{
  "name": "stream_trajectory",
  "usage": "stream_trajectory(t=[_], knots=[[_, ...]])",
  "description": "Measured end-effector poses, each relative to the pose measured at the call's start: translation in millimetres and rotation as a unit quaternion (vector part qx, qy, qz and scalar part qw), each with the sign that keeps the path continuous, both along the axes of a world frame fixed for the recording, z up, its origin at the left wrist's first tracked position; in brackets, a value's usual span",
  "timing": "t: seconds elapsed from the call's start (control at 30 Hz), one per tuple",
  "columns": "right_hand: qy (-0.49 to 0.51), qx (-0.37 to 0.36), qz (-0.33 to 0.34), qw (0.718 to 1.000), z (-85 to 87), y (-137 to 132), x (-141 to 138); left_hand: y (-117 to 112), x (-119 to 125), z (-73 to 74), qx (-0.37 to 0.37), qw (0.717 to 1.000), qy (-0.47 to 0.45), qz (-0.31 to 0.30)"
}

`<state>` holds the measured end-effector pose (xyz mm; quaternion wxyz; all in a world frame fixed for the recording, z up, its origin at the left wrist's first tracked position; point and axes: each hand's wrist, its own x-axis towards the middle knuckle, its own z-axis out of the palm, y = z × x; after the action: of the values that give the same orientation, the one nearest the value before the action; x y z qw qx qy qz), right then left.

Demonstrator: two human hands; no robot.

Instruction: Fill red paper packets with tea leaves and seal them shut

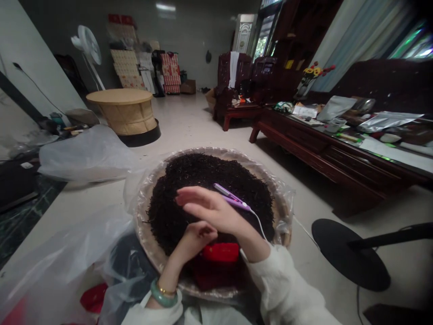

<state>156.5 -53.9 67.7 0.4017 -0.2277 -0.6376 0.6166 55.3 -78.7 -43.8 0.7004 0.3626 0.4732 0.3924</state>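
My right hand (211, 210) is held out flat, fingers stretched to the left, above a heap of dark, dried strands that look like loose tea (209, 167). Just below it, my left hand (196, 239) has its fingers curled in; whatever they hold, if anything, is hidden. A green bangle and a gold bracelet circle that wrist. Behind my right hand a purple mini hair straightener (237, 201) with a white cord lies on the heap, its jaws apart. A shiny red packet (221, 252) is under my wrists. All this sits in a round, plastic-lined basket (144, 234).
Clear plastic bags (88, 153) spread to the left. A round woven stand with a flat top (120, 95) is farther back. At right are a long, cluttered wooden table (324, 158) and a black round stand base (350, 255). Stacked boxes (126, 67) line the back wall.
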Motion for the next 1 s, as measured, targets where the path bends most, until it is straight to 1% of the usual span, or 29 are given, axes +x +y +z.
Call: stream_trajectory(t=[0.03, 0.07, 0.1, 0.13, 0.17, 0.2, 0.23, 0.27, 0.3, 0.33, 0.4, 0.43, 0.47, 0.5, 0.53, 0.6, 0.67, 0.7, 0.73, 0.77, 0.8, 0.83, 0.87, 0.9, 0.93, 1.0], knots=[[-0.025, -0.013, -0.027, 0.999, -7.5, 7, 12, -4, 2, 1.6, 0.047, 0.996, 0.06, -0.043], [-0.05, -0.026, -0.05, 0.997, -16.4, 13, 24, -8, 4, 2.6, 0.137, 0.97, 0.169, -0.107], [-0.079, -0.038, -0.064, 0.994, -26.3, 18, 34, -11, 8, 3.1, 0.224, 0.918, 0.286, -0.157], [-0.107, -0.044, -0.08, 0.99, -36.6, 21, 42, -15, 12, 3.2, 0.29, 0.854, 0.388, -0.19], [-0.129, -0.043, -0.097, 0.986, -46.9, 23, 48, -18, 17, 3.1, 0.331, 0.793, 0.468, -0.207], [-0.149, -0.038, -0.104, 0.983, -56.6, 23, 52, -20, 22, 2.8, 0.35, 0.747, 0.523, -0.216], [-0.164, -0.032, -0.106, 0.98, -65.5, 21, 55, -22, 26, 2.5, 0.356, 0.713, 0.561, -0.224], [-0.178, -0.024, -0.107, 0.978, -73.3, 19, 58, -24, 29, 2.0, 0.358, 0.69, 0.584, -0.232], [-0.195, -0.014, -0.106, 0.975, -80.1, 15, 60, -25, 32, 1.5, 0.358, 0.676, 0.598, -0.238], [-0.216, -0.001, -0.108, 0.971, -85.7, 12, 62, -26, 33, 0.8, 0.359, 0.668, 0.606, -0.24], [-0.259, 0.027, -0.118, 0.958, -94.5, 4, 68, -28, 33, -1.5, 0.362, 0.663, 0.613, -0.232], [-0.275, 0.035, -0.126, 0.953, -98.2, 1, 72, -29, 32, -3.0, 0.363, 0.666, 0.611, -0.225], [-0.284, 0.038, -0.134, 0.949, -101.5, -3, 76, -29, 29, -4.5, 0.364, 0.674, 0.605, -0.218], [-0.284, 0.035, -0.146, 0.947, -104.6, -6, 79, -29, 27, -6.0, 0.363, 0.688, 0.592, -0.211], [-0.277, 0.028, -0.161, 0.947, -107.4, -8, 83, -28, 23, -7.0, 0.363, 0.709, 0.568, -0.204], [-0.252, 0.013, -0.201, 0.947, -112.1, -13, 88, -25, 16, -6.9, 0.357, 0.77, 0.502, -0.168], [-0.219, 0.004, -0.239, 0.946, -114.7, -19, 89, -19, 8, -3.2, 0.347, 0.831, 0.428, -0.081], [-0.203, 0.005, -0.253, 0.946, -115.3, -21, 88, -17, 4, -0.3, 0.337, 0.855, 0.393, -0.03], [-0.188, 0.01, -0.261, 0.947, -115.4, -24, 86, -15, 1, 2.8, 0.325, 0.875, 0.36, 0.013], [-0.172, 0.018, -0.267, 0.948, -115.3, -27, 83, -14, -2, 5.9, 0.314, 0.888, 0.333, 0.046], [-0.156, 0.024, -0.274, 0.949, -115.1, -30, 79, -14, -3, 8.4, 0.309, 0.894, 0.315, 0.073], [-0.137, 0.026, -0.281, 0.949, -115.0, -33, 74, -15, -5, 10.0, 0.315, 0.893, 0.308, 0.094], [-0.115, 0.018, -0.289, 0.95, -114.9, -35, 69, -17, -5, 10.5, 0.334, 0.883, 0.312, 0.108], [-0.088, 0.0, -0.293, 0.952, -114.9, -37, 64, -20, -5, 9.9, 0.362, 0.865, 0.326, 0.117], [-0.061, -0.027, -0.296, 0.953, -114.9, -38, 60, -22, -5, 8.3, 0.398, 0.841, 0.347, 0.119], [-0.019, -0.072, -0.295, 0.953, -114.8, -40, 52, -27, -3, 3.6, 0.458, 0.795, 0.385, 0.105]])
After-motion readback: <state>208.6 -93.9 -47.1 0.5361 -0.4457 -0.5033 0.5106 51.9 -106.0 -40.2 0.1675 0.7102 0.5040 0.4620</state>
